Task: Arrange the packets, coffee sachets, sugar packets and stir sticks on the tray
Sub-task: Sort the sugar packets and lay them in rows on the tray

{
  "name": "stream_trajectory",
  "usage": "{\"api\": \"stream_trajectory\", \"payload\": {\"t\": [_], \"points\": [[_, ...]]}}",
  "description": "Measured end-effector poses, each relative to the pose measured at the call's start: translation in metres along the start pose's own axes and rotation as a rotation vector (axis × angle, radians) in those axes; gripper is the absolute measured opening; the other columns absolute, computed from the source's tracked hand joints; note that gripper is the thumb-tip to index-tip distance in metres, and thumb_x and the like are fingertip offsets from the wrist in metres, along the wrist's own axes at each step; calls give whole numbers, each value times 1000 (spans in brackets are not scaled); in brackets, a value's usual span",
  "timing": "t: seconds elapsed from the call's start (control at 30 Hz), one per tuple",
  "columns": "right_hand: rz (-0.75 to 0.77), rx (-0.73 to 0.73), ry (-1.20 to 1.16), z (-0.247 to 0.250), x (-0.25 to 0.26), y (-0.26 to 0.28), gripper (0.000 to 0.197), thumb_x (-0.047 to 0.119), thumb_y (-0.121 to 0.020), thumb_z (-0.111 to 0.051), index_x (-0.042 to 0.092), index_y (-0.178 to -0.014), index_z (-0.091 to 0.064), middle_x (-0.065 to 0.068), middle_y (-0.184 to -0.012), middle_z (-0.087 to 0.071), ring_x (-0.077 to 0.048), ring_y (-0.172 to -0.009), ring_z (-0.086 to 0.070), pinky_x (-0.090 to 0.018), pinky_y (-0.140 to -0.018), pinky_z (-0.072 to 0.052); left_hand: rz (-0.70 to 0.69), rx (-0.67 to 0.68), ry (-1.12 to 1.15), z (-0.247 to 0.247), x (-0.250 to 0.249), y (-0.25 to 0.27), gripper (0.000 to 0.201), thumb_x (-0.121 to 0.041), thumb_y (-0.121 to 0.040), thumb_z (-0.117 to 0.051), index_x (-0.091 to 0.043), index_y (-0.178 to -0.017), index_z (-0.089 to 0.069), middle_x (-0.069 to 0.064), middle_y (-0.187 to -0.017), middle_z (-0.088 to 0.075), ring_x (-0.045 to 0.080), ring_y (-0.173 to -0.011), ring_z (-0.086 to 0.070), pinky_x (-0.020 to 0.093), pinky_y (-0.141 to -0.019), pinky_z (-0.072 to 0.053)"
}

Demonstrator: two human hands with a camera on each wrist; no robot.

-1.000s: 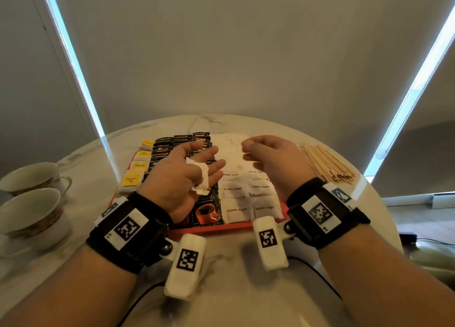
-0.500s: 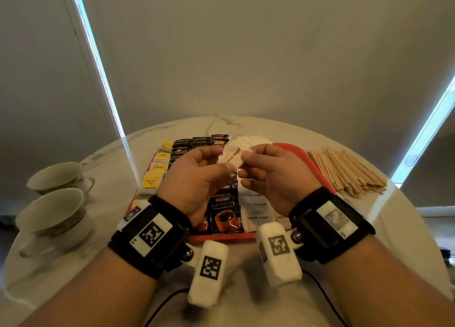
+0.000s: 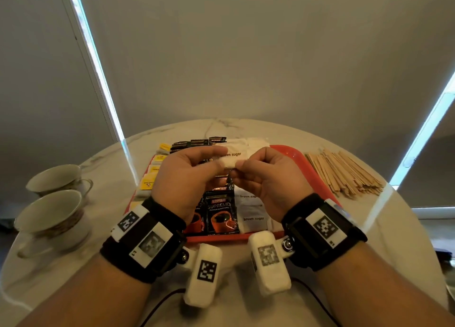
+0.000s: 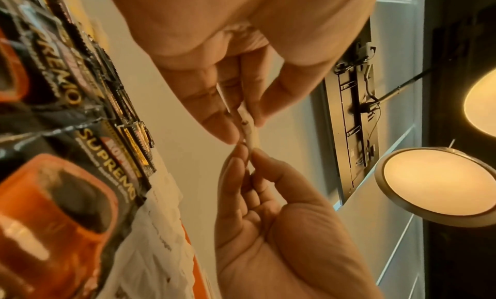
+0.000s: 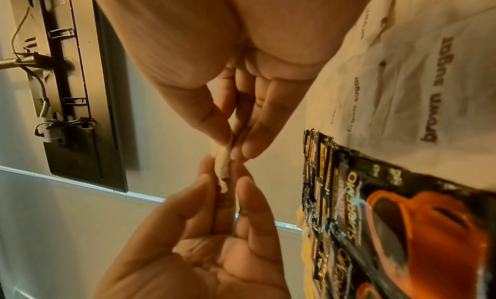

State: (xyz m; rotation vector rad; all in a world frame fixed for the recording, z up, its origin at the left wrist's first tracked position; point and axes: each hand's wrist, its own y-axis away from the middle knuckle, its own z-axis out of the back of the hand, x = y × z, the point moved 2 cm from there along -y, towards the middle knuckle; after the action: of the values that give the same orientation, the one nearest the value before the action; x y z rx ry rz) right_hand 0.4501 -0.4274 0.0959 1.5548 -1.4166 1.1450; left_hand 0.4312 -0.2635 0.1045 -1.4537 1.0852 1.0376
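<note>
Red plastic tray (image 3: pixel 299 158) mostly covered: yellow packets (image 3: pixel 147 182) along left edge, black coffee sachets (image 3: pixel 221 214) centre, white brown-sugar packets (image 3: pixel 251 219) right of centre. Bare tray strip only at far right corner. Both hands held together above tray centre, blocking approach from above there. Heap of wooden stir sticks (image 3: pixel 344 174) just beside tray on right. Two white china teacups (image 3: pixel 53 212) well apart on left. Marble tabletop (image 3: pixel 115 179) bare between cups and tray, and along near edge.
</note>
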Motion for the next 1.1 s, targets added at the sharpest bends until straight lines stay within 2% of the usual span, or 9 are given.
{"api": "stream_trajectory", "payload": {"t": [0.13, 0.27, 0.33, 0.47, 0.57, 0.7, 0.87, 1.0, 1.1], "points": [[-41, 6, 93, 3, 2, -1, 24, -6, -86, -70, 9, -100, -58, -18, -95, -74, -28, -82, -73, -32, -64, -59, -86, 22, -250, 2, -1, 2, 40, 5, -81, -79, -27, -106, -79, -10, -105, -77, 13, -85, -77, 25, -73, -63], [-41, 62, 187, 4, 6, -1, 41, -5, -85, -72, 11, -121, -62, -15, -103, -75, -25, -82, -72, -31, -66, -58, -101, -9, -230, 3, -3, 2, 26, -5, -89, -75, -29, -97, -81, -6, -93, -80, 6, -73, -74, 21, -67, -60], [-42, 80, 208, 4, 7, 0, 38, -5, -85, -72, 9, -119, -64, -17, -103, -75, -24, -80, -71, -30, -66, -57, -138, -26, -295, 5, -4, 2, 21, -13, -91, -75, -33, -92, -80, -12, -88, -79, 3, -74, -73, 17, -64, -58], [-80, 102, 206, 5, 8, -1, 28, 4, -90, -70, 1, -117, -66, -13, -91, -75, -21, -77, -70, -29, -66, -56, -144, -23, -313, 6, -5, 1, 24, -13, -88, -80, -36, -93, -79, -23, -87, -77, 1, -74, -73, 17, -65, -57], [-46, 32, 232, 7, 11, -3, 24, 11, -93, -70, -6, -111, -68, -9, -84, -71, -18, -71, -65, -28, -62, -53, -145, -17, -353, 6, -7, 1, 25, -15, -84, -84, -36, -98, -80, -14, -93, -80, 0, -78, -73, 21, -72, -59], [-25, -45, 413, 18, 18, 5, 3, 9, -92, -72, 8, -93, -75, -7, -78, -72, -16, -67, -64, -28, -59, -54, -70, 40, -327, -3, -7, 4, 33, -10, -80, -87, -28, -108, -81, -5, -107, -79, 11, -90, -77, 34, -80, -64], [-92, -156, 696, 53, 25, 28, 4, 14, -91, -74, 13, -93, -77, -6, -82, -74, -13, -67, -65, -30, -63, -56, 133, 203, -217, -23, -3, 12, 40, 5, -81, -82, -19, -113, -75, 4, -117, -75, 22, -93, -77, 40, -80, -63], [-193, -231, 834, 76, 29, 43, 5, 14, -93, -71, 15, -91, -76, -3, -82, -72, -12, -65, -62, -27, -59, -52, 197, 262, -328, -33, -4, 23, 32, 4, -83, -81, -17, -106, -75, 4, -109, -75, 19, -88, -76, 37, -79, -64], [-238, -244, 930, 80, 30, 48, 5, 17, -92, -71, 18, -89, -75, -3, -89, -73, -16, -79, -67, -31, -71, -59, 136, 318, -588, -37, -6, 31, 29, -7, -84, -83, -27, -103, -75, -9, -103, -74, 10, -85, -73, 30, -77, -63]]}}
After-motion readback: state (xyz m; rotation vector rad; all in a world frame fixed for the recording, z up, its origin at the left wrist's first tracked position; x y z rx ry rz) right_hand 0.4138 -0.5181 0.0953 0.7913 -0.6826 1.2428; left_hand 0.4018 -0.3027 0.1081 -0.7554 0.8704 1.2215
